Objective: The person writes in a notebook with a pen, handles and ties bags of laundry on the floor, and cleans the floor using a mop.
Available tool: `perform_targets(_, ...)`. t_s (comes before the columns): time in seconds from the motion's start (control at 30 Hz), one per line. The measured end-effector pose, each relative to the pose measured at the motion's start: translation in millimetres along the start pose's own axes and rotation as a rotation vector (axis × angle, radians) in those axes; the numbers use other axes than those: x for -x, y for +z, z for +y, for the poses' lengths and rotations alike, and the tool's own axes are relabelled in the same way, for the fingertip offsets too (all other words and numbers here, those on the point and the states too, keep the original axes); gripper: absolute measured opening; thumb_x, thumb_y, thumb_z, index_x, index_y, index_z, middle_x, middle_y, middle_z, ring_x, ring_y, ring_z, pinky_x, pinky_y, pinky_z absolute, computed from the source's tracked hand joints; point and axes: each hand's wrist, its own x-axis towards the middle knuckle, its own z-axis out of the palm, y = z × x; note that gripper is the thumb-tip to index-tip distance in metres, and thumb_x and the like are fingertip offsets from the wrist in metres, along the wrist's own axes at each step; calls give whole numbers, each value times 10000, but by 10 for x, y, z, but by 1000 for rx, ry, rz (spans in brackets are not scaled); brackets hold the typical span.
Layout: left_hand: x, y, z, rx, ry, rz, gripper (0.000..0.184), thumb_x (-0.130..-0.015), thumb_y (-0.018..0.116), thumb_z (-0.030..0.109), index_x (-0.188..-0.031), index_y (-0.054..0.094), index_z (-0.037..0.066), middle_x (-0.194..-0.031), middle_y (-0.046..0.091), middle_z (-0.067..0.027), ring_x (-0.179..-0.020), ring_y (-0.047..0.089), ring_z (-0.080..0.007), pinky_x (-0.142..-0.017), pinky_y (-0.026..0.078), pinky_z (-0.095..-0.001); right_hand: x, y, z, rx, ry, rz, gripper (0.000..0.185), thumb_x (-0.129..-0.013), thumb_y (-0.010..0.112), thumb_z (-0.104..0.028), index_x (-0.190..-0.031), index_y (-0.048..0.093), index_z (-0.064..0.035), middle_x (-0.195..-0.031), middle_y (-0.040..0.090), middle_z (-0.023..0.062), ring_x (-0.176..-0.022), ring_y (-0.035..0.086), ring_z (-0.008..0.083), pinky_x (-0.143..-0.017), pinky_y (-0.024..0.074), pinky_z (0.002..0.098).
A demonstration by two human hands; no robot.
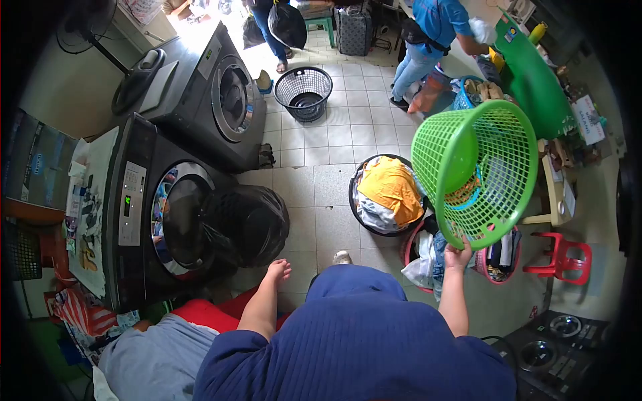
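Note:
My right hand (pixel 458 255) grips the rim of a green plastic basket (pixel 441 150), which is raised and tilted with its open side toward the right. Nothing but the lattice and solid base shows of the basket itself. My left hand (pixel 279 270) is held out low, holding nothing, its fingers slightly curled and apart. Just above it stands a bin lined with a black bag (pixel 257 224), beside the front-loading machine (pixel 137 207). Between my hands, farther forward, a round black basket (pixel 352 200) on the floor holds clothes with an orange cloth (pixel 389 190) on top.
Pink baskets (pixel 428 289) with clothes stand below the green one. A black basket (pixel 303 93) is farther ahead. A person in blue (pixel 431 33) works at the upper right; another stands at the top. Someone in grey (pixel 157 357) is close on my left. A red chair (pixel 558 260) is at right.

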Motion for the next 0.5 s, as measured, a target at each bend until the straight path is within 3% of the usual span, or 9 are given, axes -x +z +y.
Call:
perform_targets(0.03,-12,45,93,17,28,5,251,-847,431,193,-1084,428,112,-950,526,-45,-741,515,-169,-582,439,-299,-27,-104,-52,18,-39,44,267,-752,477,-36,-1009,454,33,-879,576,151,-475,523,109,-400,430,186)
perform_targets(0.07,-43,77,169,13,49,1,251,-847,431,193,-1084,428,112,-950,526,-45,-741,515,-169,-582,439,-299,200,181,-48,8,-76,72,220,-762,472,-75,-963,453,12,-851,581,131,-548,558,141,-415,431,196)
perform_targets(0.17,-110,185,316,-24,112,3,255,-847,432,191,-1089,428,111,-948,526,-44,-758,516,-170,-588,441,-297,338,-88,-373,-34,-141,126,237,-755,487,-77,-976,464,4,-820,586,129,-554,561,133,-423,440,205)
perform_targets(0.23,-102,251,376,-34,127,0,284,-839,443,202,-1111,419,121,-999,517,-45,-833,516,-181,-616,438,-298,466,-370,-597,-11,-188,-118,257,-741,498,-66,-990,478,-3,-848,592,128,-578,573,143,-461,466,229)
perform_targets(0.27,-51,305,390,-27,146,-3,272,-837,446,195,-1098,424,122,-968,522,-40,-805,516,-173,-607,441,-294,511,-553,-714,-24,-196,-116,257,-741,498,-66,-990,478,-3,-848,592,128,-578,573,143,-461,466,229)
perform_targets(0.33,17,380,355,-39,163,-22,266,-836,446,189,-1093,424,122,-947,523,-35,-786,516,-169,-598,442,-292,566,-891,-854,-30,-353,109,268,-748,483,-70,-1007,485,-1,-919,586,127,-631,592,158,-506,488,252)
perform_targets(0.5,141,557,-50,-126,120,-31,233,-826,457,150,-1055,436,110,-906,533,-57,-707,524,-189,-579,445,-328,1109,-1359,-1077,-123,-472,163,248,-780,444,-98,-996,495,12,-969,572,121,-749,593,180,-619,512,288)
